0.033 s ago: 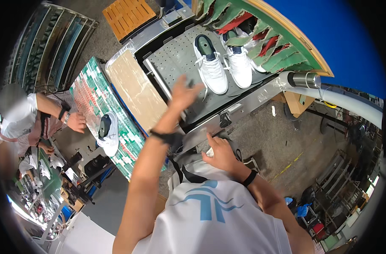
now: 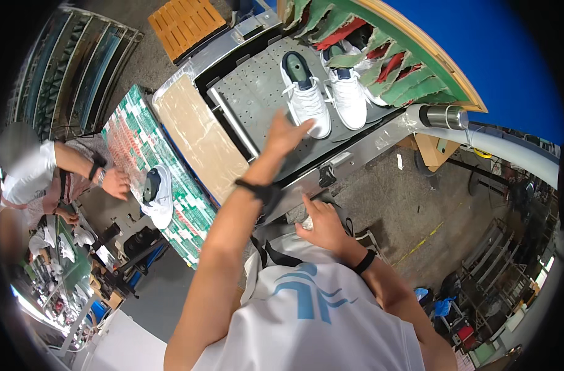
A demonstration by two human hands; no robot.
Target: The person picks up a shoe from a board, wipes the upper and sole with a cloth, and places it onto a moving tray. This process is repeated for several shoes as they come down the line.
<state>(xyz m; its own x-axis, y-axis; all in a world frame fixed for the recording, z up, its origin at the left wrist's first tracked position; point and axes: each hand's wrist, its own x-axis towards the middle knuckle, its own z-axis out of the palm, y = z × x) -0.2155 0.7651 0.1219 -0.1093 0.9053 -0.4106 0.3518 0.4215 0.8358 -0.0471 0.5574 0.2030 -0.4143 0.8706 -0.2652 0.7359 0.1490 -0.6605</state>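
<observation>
Two white lace-up shoes stand on a dark perforated conveyor plate (image 2: 248,86), toes towards me: the left shoe (image 2: 308,108) and the right shoe (image 2: 349,99). Green lasts show in their dark-lined openings. My left hand (image 2: 285,136) reaches over the plate, fingers apart and holding nothing. One fingertip overlaps the toe of the left shoe; whether it touches I cannot tell. Near my waist, by the metal front edge, my right hand (image 2: 324,227) is open, index finger stretched out and thumb spread.
Torn green strips (image 2: 381,71) hang over the conveyor opening behind the shoes. Left of the plate lies a brown cardboard-topped surface (image 2: 201,133). Another white shoe (image 2: 160,198) sits on a green-patterned box (image 2: 124,127), beside a co-worker's hand (image 2: 115,183).
My left hand has moved right, from over the bare plate to the left shoe's toe. My right hand has stayed in place. The co-worker's hand has shifted slightly.
</observation>
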